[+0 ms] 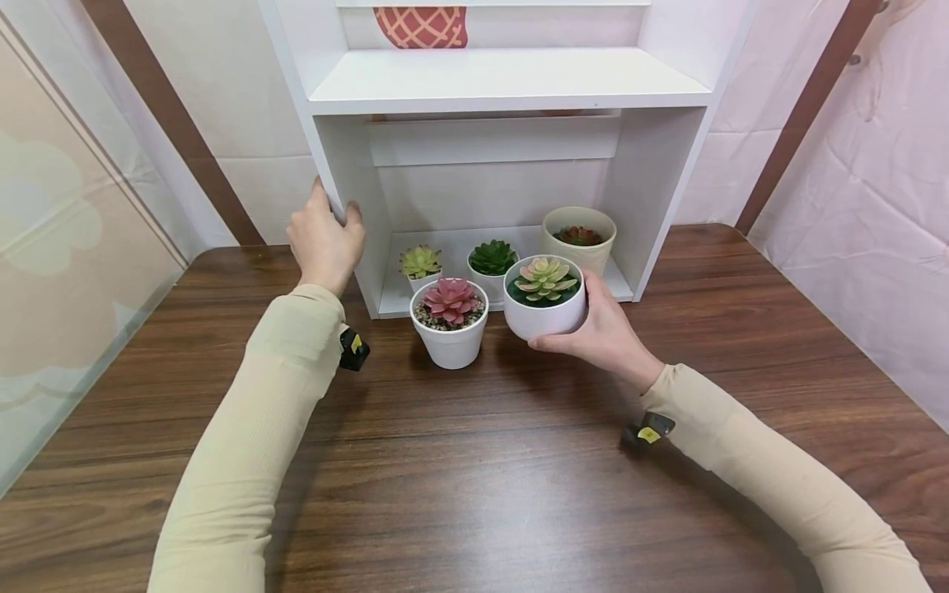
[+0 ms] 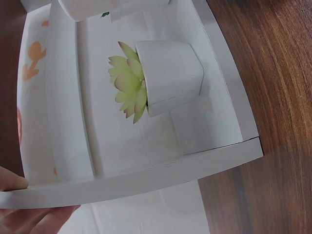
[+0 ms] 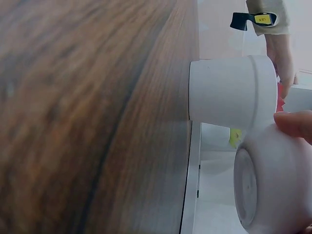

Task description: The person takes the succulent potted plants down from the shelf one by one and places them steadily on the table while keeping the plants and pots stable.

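My left hand [image 1: 324, 243] grips the front edge of the white shelf's left side panel [image 1: 348, 189], thumb inside and fingers outside. In the left wrist view, that panel runs between the thumb [image 2: 12, 180] and fingers. My right hand [image 1: 604, 329] holds a round white pot [image 1: 544, 317] with a pale green, pink-tipped succulent [image 1: 544, 278]. The pot's underside [image 3: 245, 187] shows above the tabletop in the right wrist view. Left of it, a white tapered pot [image 1: 454, 346] with a pink-red succulent [image 1: 450, 301] stands on the table before the shelf.
Inside the bottom compartment stand a small yellow-green succulent [image 1: 420, 261], a dark green succulent [image 1: 493, 258] in a white pot, and a cream pot [image 1: 593, 255] with a reddish plant. The middle shelf board [image 1: 511, 78] sits above. A brown wood-grain table [image 1: 460, 494] stretches toward me.
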The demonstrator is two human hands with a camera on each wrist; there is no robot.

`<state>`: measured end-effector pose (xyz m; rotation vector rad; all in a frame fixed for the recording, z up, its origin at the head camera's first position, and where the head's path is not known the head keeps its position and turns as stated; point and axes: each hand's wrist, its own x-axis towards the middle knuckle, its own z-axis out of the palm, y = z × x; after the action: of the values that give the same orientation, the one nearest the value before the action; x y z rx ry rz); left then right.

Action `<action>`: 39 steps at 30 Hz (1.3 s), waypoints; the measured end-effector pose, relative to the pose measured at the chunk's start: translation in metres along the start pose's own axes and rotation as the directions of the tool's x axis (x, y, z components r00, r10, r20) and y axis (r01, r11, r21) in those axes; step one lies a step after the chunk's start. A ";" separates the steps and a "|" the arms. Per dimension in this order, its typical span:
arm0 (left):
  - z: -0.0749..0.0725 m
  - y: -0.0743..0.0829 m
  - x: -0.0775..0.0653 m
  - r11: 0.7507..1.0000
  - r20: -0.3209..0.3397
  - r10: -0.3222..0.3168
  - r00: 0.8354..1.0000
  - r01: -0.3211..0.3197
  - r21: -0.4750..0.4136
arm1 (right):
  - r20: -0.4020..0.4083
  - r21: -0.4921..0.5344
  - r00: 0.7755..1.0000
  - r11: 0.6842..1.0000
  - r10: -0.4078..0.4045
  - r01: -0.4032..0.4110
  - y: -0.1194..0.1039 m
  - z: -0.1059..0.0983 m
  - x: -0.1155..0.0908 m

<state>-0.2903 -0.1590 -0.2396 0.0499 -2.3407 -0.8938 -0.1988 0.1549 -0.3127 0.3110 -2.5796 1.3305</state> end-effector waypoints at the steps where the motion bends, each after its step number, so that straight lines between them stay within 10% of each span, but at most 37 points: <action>1: 0.000 0.000 0.000 1.000 -0.001 0.000 1.000 0.000 0.000 | 0.004 -0.002 1.000 1.000 -0.002 0.002 0.000 0.000 0.000; 39: 0.000 -0.001 0.000 1.000 -0.014 0.000 1.000 0.000 0.008 | 0.191 -0.018 0.982 1.000 0.007 -0.004 0.012 0.003 0.002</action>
<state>-0.2905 -0.1601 -0.2404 0.0593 -2.3314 -0.8821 -0.2040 0.1591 -0.3228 0.4495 -2.7485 1.3390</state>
